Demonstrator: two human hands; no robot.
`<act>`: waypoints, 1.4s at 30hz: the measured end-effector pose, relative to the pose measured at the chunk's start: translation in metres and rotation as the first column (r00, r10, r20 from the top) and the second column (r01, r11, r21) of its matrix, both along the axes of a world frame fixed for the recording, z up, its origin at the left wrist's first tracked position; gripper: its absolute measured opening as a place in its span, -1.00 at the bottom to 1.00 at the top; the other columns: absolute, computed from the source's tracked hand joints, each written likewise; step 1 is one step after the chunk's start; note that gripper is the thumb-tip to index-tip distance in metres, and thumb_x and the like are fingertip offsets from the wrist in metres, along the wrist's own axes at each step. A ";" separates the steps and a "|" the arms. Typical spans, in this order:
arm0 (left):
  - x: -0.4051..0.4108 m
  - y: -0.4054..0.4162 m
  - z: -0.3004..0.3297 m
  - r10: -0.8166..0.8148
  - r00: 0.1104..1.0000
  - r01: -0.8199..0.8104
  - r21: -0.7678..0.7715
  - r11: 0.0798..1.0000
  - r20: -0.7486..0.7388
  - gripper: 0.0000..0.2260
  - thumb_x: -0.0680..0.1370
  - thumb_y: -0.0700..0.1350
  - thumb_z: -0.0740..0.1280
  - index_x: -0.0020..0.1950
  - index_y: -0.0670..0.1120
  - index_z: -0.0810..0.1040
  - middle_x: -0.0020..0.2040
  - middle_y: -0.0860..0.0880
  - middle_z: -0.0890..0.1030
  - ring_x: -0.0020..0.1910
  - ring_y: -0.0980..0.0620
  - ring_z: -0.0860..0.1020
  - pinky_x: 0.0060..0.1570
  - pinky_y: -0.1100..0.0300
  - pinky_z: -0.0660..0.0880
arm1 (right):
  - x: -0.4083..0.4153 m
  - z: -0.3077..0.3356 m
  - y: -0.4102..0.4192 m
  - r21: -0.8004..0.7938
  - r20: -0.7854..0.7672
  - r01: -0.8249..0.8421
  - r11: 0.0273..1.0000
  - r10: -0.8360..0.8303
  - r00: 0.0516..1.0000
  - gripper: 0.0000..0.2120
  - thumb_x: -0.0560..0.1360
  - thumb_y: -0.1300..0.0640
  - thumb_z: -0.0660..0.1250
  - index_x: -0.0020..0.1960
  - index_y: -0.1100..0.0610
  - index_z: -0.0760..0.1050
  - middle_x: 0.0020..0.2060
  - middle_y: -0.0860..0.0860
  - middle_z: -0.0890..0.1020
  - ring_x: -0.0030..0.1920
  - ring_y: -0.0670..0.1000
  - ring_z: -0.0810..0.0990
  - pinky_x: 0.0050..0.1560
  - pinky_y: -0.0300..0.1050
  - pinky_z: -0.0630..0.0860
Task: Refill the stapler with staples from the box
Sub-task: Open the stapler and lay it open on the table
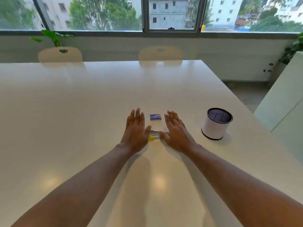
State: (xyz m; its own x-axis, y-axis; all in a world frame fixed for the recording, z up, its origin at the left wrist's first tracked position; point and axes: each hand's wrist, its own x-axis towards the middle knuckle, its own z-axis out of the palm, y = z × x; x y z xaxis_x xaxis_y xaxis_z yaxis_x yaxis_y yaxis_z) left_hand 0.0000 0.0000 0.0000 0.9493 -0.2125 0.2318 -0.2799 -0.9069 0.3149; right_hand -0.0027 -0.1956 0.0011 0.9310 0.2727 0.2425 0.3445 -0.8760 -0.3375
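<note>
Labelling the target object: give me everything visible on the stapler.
The stapler is small, with a silvery metal top and a yellow end toward the left hand. It lies flat on the white table, crosswise between both hands, nearer than the staple box. Both thumbs reach its ends; contact unclear. The right hand partly hides it; blurred, open or closed unknown.

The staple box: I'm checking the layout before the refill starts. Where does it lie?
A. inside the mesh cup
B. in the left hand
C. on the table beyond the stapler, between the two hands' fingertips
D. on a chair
C: the staple box lies flat on the table, beyond the stapler, between the fingertips of the left hand and right hand.
</note>
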 end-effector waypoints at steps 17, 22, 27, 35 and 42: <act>-0.024 0.007 -0.010 -0.098 0.986 0.048 -0.342 0.939 -0.133 -0.34 0.53 -0.32 0.35 0.61 -0.22 0.23 0.37 -0.26 0.60 0.36 -0.25 0.53 0.37 0.03 0.43 | -0.006 -0.014 0.019 0.019 0.014 -0.123 0.992 0.122 0.992 -0.49 0.54 -0.19 0.30 0.38 0.06 0.47 0.24 0.02 0.59 0.27 0.10 0.49 0.27 0.07 0.44; -0.026 0.012 -0.010 -0.117 0.974 -0.021 -0.595 0.804 -0.192 -0.39 0.59 -0.32 0.33 0.63 -0.11 0.26 0.37 -0.14 0.62 0.28 0.01 0.61 0.26 0.50 0.42 | -0.003 -0.015 0.026 0.145 -0.034 -0.126 0.981 0.132 0.991 -0.67 0.54 -0.21 0.29 0.17 -0.04 0.57 -0.04 -0.06 0.60 0.00 0.02 0.55 0.10 0.02 0.51; -0.030 -0.008 -0.004 -0.175 0.945 -0.206 -0.921 0.332 -0.275 -0.51 0.67 -0.26 0.30 0.60 -0.08 0.31 0.36 -0.07 0.65 0.33 -0.02 0.63 0.44 -0.11 0.47 | -0.004 -0.012 0.025 0.627 -0.143 0.012 0.779 0.100 0.985 -0.73 0.55 -0.04 0.38 0.18 0.06 0.62 -0.03 -0.02 0.70 -0.08 -0.03 0.66 0.01 -0.03 0.61; -0.020 -0.045 0.005 -0.286 0.931 -0.199 -0.972 0.125 -0.228 -0.71 0.74 -0.16 0.16 0.35 -0.06 0.62 -0.10 -0.12 0.60 -0.14 -0.04 0.51 -0.08 0.09 0.47 | -0.002 -0.001 0.035 0.897 -0.327 0.428 -0.111 0.484 0.812 -0.53 0.48 -0.12 0.43 0.15 0.26 0.64 -0.12 0.17 0.60 -0.16 0.06 0.54 -0.06 -0.04 0.45; -0.003 -0.038 -0.010 -0.330 0.924 -0.156 -0.979 0.134 -0.192 -0.68 0.73 -0.17 0.19 0.43 -0.05 0.58 -0.02 -0.08 0.66 -0.01 -0.02 0.57 0.20 -0.03 0.46 | 0.007 0.001 0.029 0.853 -0.311 0.480 -0.203 0.541 0.781 -0.64 0.52 0.02 0.39 0.15 0.28 0.62 -0.14 0.17 0.62 -0.20 0.03 0.58 -0.16 -0.10 0.57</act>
